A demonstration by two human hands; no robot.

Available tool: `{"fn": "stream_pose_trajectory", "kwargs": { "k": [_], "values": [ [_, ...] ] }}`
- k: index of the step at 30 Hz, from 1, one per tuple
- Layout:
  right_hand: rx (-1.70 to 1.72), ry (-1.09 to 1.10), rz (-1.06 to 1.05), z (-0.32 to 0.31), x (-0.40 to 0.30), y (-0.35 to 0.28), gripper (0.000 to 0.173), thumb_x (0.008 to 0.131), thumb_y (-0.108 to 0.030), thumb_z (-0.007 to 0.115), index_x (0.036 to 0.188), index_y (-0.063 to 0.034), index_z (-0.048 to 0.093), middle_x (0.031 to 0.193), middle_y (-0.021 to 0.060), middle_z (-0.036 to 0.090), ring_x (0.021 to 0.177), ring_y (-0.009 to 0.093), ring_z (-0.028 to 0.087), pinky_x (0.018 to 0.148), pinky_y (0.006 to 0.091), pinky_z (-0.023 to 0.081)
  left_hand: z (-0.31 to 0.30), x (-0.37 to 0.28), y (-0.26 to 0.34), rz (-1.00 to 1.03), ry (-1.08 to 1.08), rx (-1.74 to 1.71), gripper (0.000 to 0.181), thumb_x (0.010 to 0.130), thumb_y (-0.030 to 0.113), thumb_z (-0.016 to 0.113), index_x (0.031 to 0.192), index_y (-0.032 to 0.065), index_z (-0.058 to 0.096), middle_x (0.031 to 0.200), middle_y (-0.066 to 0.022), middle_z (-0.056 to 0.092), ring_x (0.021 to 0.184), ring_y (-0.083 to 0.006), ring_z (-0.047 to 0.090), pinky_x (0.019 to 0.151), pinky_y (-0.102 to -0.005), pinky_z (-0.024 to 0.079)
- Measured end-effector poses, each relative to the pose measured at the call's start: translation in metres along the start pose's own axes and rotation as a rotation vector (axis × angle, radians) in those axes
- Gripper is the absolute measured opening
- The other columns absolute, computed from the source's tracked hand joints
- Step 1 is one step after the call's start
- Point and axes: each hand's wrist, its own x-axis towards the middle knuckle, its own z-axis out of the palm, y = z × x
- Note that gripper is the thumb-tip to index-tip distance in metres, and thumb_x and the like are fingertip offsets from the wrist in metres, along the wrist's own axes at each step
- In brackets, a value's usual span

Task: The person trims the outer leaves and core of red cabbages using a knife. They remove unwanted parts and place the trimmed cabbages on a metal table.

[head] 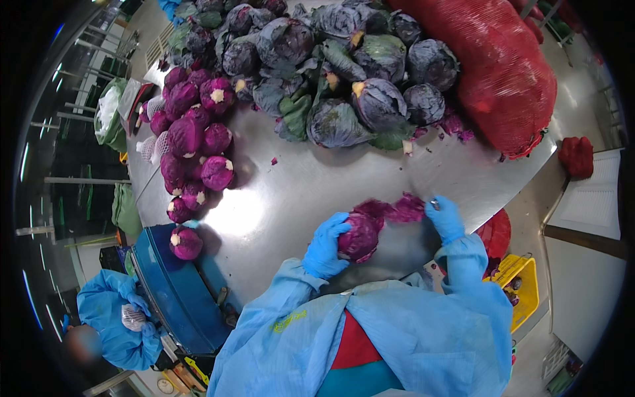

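My left hand [326, 246], in a blue glove, grips a purple head of red cabbage [358, 239] from its left side, low over the metal table. Torn outer leaf [408, 208] stretches from the top of this head towards my right hand [445, 217], also gloved in blue. The right fingers are closed around a small metal tool [435, 203]; only a shiny bit of it shows, and its kind is unclear. The leaf's end meets or nearly meets these fingers; blur hides which.
Untrimmed cabbages [337, 119] with dark outer leaves are heaped at the table's far side, beside a full red mesh sack [501, 74]. Peeled heads [186, 136] lie on the left. A blue bin [181, 293], a yellow crate [528, 293] and a co-worker [116, 317] flank the table [297, 183].
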Motion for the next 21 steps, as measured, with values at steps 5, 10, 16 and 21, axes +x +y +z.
{"fn": "stream_pose_trajectory", "kwargs": {
  "k": [5, 10, 16, 21],
  "values": [
    [-0.411, 0.228, 0.210, -0.042, -0.037, 0.040, 0.030, 0.087, -0.038, 0.065, 0.100, -0.0109, 0.062, 0.083, 0.0163, 0.068, 0.074, 0.038, 0.065, 0.062, 0.0453, 0.051, -0.010, -0.012, 0.000, -0.158, 0.112, 0.059, 0.102, 0.059, 0.031, 0.091, 0.142, 0.0107, 0.036, 0.133, -0.0186, 0.040, 0.123, -0.0375, 0.045, 0.105, -0.0420, 0.039],
    [0.363, -0.015, 0.114, -0.005, -0.046, -0.055, 0.050, 0.082, -0.032, 0.076, 0.123, -0.0077, 0.060, 0.089, 0.0088, 0.067, 0.083, 0.017, 0.063, 0.076, 0.0320, 0.051, -0.020, 0.014, 0.014, -0.158, -0.062, 0.052, 0.107, 0.057, 0.034, 0.091, 0.144, 0.0099, 0.033, 0.135, -0.0203, 0.036, 0.124, -0.0405, 0.044, 0.105, -0.0443, 0.040],
    [0.588, -0.527, 0.027, 0.103, -0.025, -0.083, 0.061, 0.082, -0.049, 0.073, 0.122, -0.0037, 0.062, 0.103, 0.0150, 0.067, 0.099, 0.024, 0.063, 0.088, 0.0354, 0.049, -0.019, 0.046, 0.037, -0.532, -0.199, -0.003, 0.104, 0.059, 0.039, 0.089, 0.137, -0.0005, 0.034, 0.128, -0.0223, 0.046, 0.122, -0.0350, 0.048, 0.105, -0.0417, 0.040],
    [0.401, -0.333, 0.034, 0.091, -0.041, -0.068, 0.040, 0.085, -0.042, 0.069, 0.092, -0.0030, 0.066, 0.083, 0.0153, 0.066, 0.083, 0.026, 0.067, 0.073, 0.0385, 0.050, -0.018, 0.037, 0.018, -0.312, -0.191, 0.017, 0.107, 0.058, 0.035, 0.090, 0.142, -0.0004, 0.033, 0.128, -0.0211, 0.050, 0.119, -0.0363, 0.051, 0.106, -0.0418, 0.040]
  ]
}}
